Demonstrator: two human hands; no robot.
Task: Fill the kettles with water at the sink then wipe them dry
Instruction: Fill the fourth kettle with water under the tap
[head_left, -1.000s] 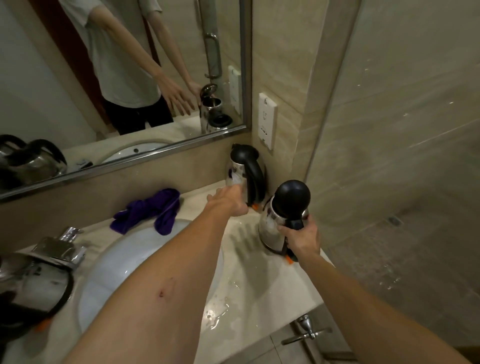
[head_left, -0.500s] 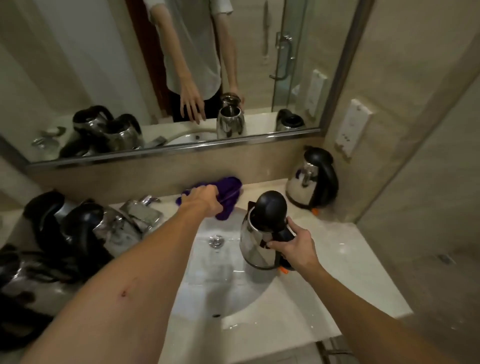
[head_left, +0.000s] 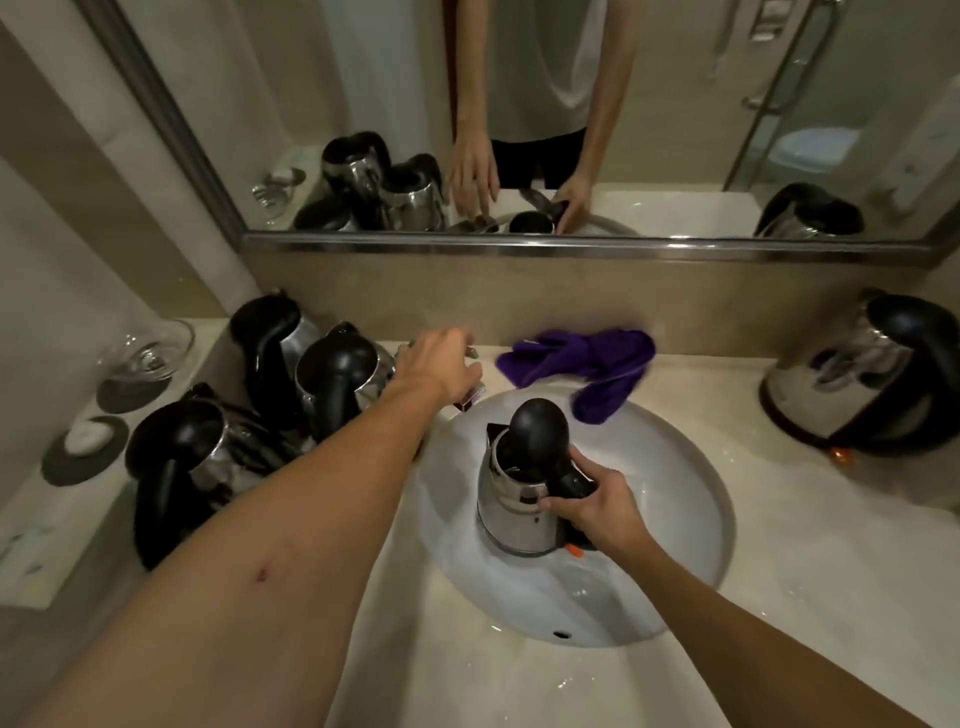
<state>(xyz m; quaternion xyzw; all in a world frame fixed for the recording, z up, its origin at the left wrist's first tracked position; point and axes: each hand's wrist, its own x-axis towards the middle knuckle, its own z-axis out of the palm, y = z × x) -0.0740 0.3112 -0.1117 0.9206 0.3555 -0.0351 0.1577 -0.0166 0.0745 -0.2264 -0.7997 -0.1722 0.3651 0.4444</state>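
A steel kettle (head_left: 511, 501) with a black lid flipped open stands upright inside the white sink basin (head_left: 680, 525). My right hand (head_left: 592, 506) grips its black handle. My left hand (head_left: 441, 361) reaches over the tap (head_left: 467, 401) at the basin's back left and covers most of it; in the mirror its fingers look extended. No water shows. A purple cloth (head_left: 582, 358) lies behind the basin, one end hanging over the rim. Three more kettles (head_left: 337, 376) crowd the counter on the left, and another kettle (head_left: 857, 376) stands at the far right.
A glass bowl (head_left: 145, 348) and a soap on a dark dish (head_left: 85, 439) sit on the raised ledge at far left. The mirror (head_left: 571, 130) runs along the back wall. The wet beige counter (head_left: 810, 561) surrounds the basin.
My right hand carried the kettle from the right counter into the basin. My left hand swung left from the far-right kettle, past the cloth, to the tap.
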